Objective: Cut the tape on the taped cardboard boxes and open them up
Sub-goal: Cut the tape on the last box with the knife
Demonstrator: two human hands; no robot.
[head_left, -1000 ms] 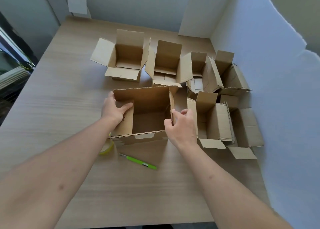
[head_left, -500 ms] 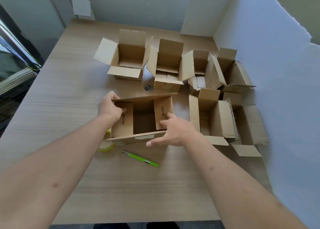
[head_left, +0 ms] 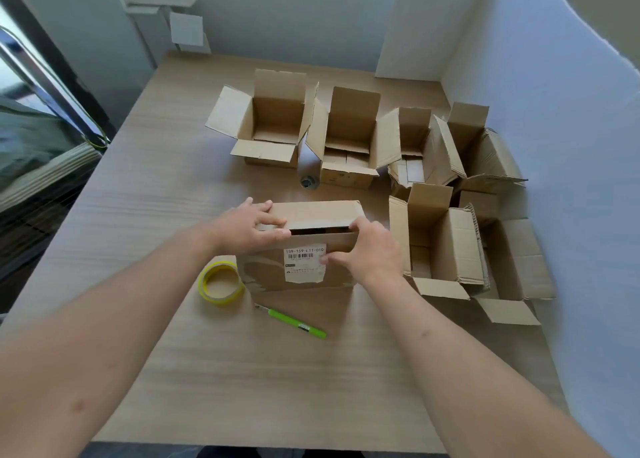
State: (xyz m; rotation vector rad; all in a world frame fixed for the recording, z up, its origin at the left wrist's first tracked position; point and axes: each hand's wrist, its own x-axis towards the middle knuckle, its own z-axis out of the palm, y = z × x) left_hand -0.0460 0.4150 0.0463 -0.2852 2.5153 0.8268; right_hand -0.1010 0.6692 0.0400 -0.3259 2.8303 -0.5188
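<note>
Both bare forearms reach forward from bottom corners, converging toward centre. Left hand (head_left: 251,227) lies palm down, fingers straight and together, pointing right, pressed flat on top of box (head_left: 304,246). Right hand (head_left: 369,250) set opposite, palm down (knuckles toward camera), fingers straight and angled left, tips on near flap, thumb up at flap's far edge. Wrists level, hands well apart, neither one curled around anything. Elbows out of view.
</note>
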